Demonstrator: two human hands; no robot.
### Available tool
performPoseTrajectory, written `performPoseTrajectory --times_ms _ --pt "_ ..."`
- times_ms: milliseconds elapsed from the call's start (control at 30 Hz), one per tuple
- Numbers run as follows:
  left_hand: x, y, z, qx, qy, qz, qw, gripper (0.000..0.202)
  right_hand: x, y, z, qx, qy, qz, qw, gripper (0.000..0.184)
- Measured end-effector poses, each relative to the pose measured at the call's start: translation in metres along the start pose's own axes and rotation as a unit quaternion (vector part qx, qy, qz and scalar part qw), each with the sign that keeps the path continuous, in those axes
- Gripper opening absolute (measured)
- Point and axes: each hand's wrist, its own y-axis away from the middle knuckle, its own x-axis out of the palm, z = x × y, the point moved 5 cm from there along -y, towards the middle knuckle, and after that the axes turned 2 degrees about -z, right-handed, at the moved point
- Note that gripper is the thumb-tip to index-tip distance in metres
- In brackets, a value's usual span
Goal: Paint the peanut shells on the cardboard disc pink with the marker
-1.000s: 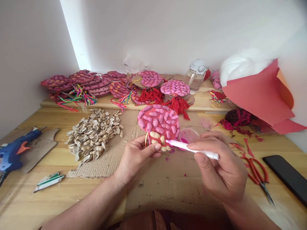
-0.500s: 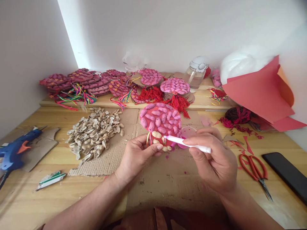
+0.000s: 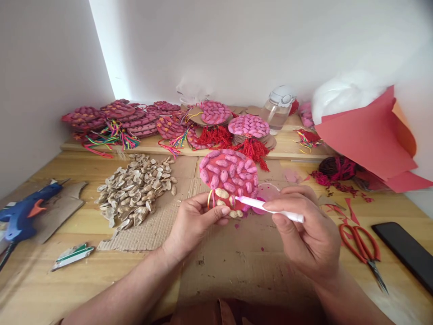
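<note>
My left hand (image 3: 199, 216) grips the lower left edge of a round red disc (image 3: 227, 174) covered with peanut shells. Most of its shells are painted pink; several at the bottom edge are bare tan, and one near the marker is partly pink. A yellow and pink cord loop hangs by my left fingers. Pinched in my right hand (image 3: 311, 230) is a white marker (image 3: 270, 208), its pink tip against the partly pink shell. Behind the marker stands a clear cup (image 3: 265, 192) with pink in it, partly hidden.
Loose peanut shells (image 3: 135, 192) lie heaped on cardboard at left, near a blue glue gun (image 3: 23, 212). Red-handled scissors (image 3: 361, 243) and a black phone (image 3: 404, 250) lie at right. Finished-looking discs (image 3: 248, 125), a water bottle (image 3: 278, 108) and red paper (image 3: 368, 135) sit behind.
The whole view has shifted slightly. The marker tip stays at the same shell, which shows more pink now. Both hands keep their holds.
</note>
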Motion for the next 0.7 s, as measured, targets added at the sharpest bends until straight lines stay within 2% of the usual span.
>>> performPoseTrajectory --times_ms 333,567,700 --pt "0.0023 0.0019 -0.0031 0.004 0.000 0.013 1.000 0.021 -0.0003 -0.0007 0.0015 -0.012 0.005 0.000 1.000 0.025" --pt "0.0006 0.0015 -0.0050 0.024 -0.025 -0.011 0.999 0.024 -0.0007 0.0008 0.0039 -0.002 -0.014 0.025 1.000 0.020" --pt "0.0014 0.0023 -0.0092 0.047 -0.069 -0.008 0.996 0.022 -0.0016 0.0003 0.0047 -0.012 -0.008 0.004 1.000 0.023"
